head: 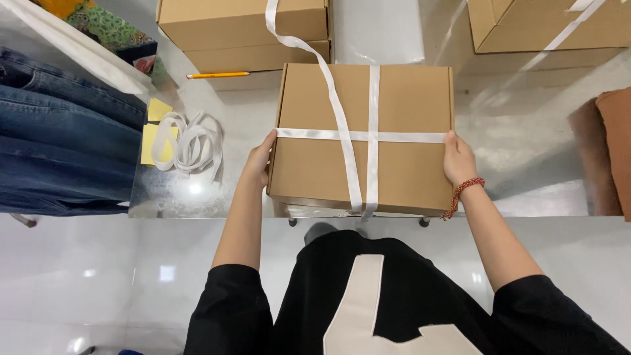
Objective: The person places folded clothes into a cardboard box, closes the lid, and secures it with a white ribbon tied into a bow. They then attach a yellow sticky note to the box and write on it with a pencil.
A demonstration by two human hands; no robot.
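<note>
A flat brown cardboard box [365,138] is held at the near edge of a shiny metal table [526,144], directly in front of the person. It is crossed by a white ribbon [373,118], one band running from side to side and one from far to near. The left hand [260,160] is pressed flat against the left side of the box, where the side band ends, and the right hand [457,158] is pressed against the right side in the same way. The fingers of both hands are laid open along the walls, and nothing is pinched. The box lies between the two hands, its longer axis running from left to right, and both hands are equally near to it. A loose tail of the ribbon is led away over another box [243,26] behind. To the left a coil of white ribbon [187,144], a yellow pencil [217,75] and folded jeans [59,131] are seen. The fingertips under the box edges are hidden.
</note>
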